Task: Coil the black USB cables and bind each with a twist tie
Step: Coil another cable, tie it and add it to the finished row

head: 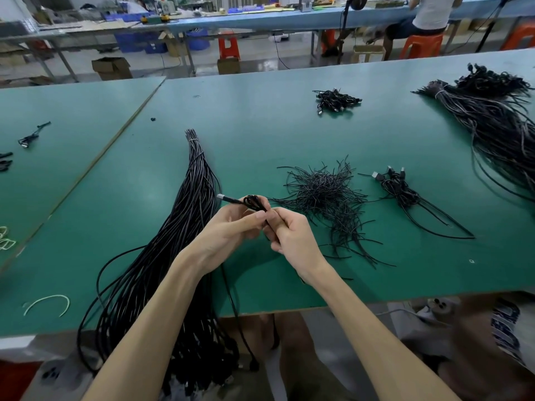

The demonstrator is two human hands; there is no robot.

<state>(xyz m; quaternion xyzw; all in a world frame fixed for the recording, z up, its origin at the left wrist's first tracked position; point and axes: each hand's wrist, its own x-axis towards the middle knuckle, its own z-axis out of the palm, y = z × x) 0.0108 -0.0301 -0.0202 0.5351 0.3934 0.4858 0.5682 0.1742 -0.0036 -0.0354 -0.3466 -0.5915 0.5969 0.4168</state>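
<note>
A worker at a green worktop (289, 117) holds a black USB cable (254, 201) just above the surface, its first small loops gathered between both hands and its silver plug (221, 197) jutting left. The left hand (231, 227) has its fingers curled round the base of the loops, apparently to stop them springing open. The right hand (292, 235) pinches a black strand (267, 224) just beside them; whether that strand is the cable's own tail or a tie cannot be told. The rest of the cable runs down beneath the wrists and off the worktop's near edge toward the lap, so most of its length seems not yet wound. A thick bundle of straight cables (194, 192) lies just left of the hands, tied near its far tip and spilling over the edge, within easy reach of the left hand. A loose heap of twist ties (324, 192) sits just right of the hands, near enough for the right hand to pick one. Beyond the heap lie a few bound coils (399, 189), with another small pile (337, 100) farther back and a second large bundle (498, 125) at the far right.
</note>
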